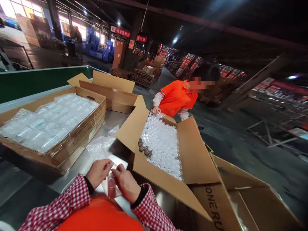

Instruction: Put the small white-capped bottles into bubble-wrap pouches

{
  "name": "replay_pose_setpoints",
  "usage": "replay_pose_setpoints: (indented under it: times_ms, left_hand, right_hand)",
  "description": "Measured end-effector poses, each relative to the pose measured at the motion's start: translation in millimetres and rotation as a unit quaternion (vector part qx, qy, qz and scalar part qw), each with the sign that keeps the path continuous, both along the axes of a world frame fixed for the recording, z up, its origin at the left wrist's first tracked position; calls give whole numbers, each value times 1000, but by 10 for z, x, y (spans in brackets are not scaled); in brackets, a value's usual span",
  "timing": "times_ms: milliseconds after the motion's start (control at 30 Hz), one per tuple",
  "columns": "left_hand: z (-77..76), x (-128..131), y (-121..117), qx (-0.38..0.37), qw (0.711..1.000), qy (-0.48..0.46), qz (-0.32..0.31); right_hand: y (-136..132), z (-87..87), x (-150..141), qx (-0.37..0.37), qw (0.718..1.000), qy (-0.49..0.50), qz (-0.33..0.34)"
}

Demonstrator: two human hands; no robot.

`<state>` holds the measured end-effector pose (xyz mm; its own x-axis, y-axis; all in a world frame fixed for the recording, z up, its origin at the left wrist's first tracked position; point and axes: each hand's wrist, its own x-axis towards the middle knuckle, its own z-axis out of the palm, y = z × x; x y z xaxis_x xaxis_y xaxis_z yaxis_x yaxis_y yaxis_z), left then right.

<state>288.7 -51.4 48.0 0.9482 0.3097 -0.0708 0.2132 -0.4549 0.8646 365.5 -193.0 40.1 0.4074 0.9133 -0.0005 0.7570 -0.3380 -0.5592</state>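
My left hand (99, 173) and my right hand (126, 182) are close together over the metal table, low in the head view. Both are closed, with thumbs and fingertips pinching the upper part of a clear plastic bag (112, 186). The bag hangs between them in front of my orange top; whether something is inside it I cannot tell. Just beyond my hands lie loose bubble wrap bags (102, 146) on the table (79, 168). To the right, an open cardboard box (158, 175) holds many clear, round-topped containers (163, 141) packed in rows.
On the left stands a long carton (79, 134) filled with bubble-wrapped items (53, 118). An open-flapped box (108, 96) is behind it, beside a green conveyor (43, 80). Across the table, a co-worker (178, 98) in orange reaches into the box. Another open carton (255, 189) stands lower right.
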Motion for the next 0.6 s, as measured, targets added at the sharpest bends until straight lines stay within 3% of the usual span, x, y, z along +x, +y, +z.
replay_pose_setpoints:
  times_ms: [67, 167, 233, 300, 367, 467, 600]
  left_hand:
    - [-9, -23, -22, 1, 1000, -2, -10]
    - [42, -59, 7, -28, 1000, 1, 14]
    - [124, -78, 68, -84, 995, 2, 49]
    - [223, -88, 144, -141, 988, -17, 66]
    - [313, -85, 211, -179, 981, -45, 57]
    - [403, -70, 261, -227, 971, -63, 31]
    - [495, -97, 221, -285, 956, -68, 12]
  right_hand:
    - [12, -23, -49, 12, 999, 45, 26]
    - [-145, 14, -102, 150, 978, 140, 42]
    - [-336, 11, -137, 266, 952, 145, -44]
    - [-508, -74, -169, 337, 921, 121, -153]
    - [-588, -229, -188, 333, 912, 134, -197]
    - [-513, -437, -186, 281, 926, 182, -176]
    - [-275, -440, -171, 331, 899, 238, -162]
